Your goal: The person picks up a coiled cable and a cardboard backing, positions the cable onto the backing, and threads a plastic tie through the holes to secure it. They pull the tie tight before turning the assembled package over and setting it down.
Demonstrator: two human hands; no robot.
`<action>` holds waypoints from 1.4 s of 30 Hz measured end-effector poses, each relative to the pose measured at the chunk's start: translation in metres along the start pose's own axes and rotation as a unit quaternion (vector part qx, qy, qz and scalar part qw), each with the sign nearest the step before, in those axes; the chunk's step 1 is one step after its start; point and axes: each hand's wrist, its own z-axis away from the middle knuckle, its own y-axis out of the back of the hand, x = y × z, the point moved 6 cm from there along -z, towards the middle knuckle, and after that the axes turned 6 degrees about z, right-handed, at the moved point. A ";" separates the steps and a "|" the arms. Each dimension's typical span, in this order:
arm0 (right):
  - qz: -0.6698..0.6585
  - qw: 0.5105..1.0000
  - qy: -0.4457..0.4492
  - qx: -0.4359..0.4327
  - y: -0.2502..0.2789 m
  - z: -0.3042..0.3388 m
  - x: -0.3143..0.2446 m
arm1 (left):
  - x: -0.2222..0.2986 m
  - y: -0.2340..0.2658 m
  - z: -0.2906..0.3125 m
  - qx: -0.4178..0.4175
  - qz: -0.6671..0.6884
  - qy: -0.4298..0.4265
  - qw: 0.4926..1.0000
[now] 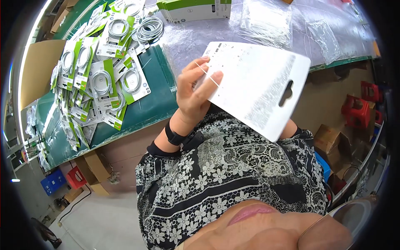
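While the left hand (195,92) grips its edge, a flat white rectangular packaging card (258,85) with a hang slot is held up above the green surface (152,106).
Fingers are clamped on the card's left side; the right hand is hidden behind the card, so its grip cannot be told. Left of the card, packaged white coiled cables on green-and-white cards (100,79) lie heaped on the surface; clear plastic bags (266,21) lie beyond the card.

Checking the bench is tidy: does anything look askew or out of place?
Yes. The packaged cables lie in a loose, overlapping heap across the green mat, tilted every way, unlike the squared stack of cards behind.
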 end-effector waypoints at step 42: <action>-0.001 0.996 -0.024 -0.083 -0.018 0.001 0.086 | -0.047 -0.010 0.042 0.156 0.467 0.517 0.700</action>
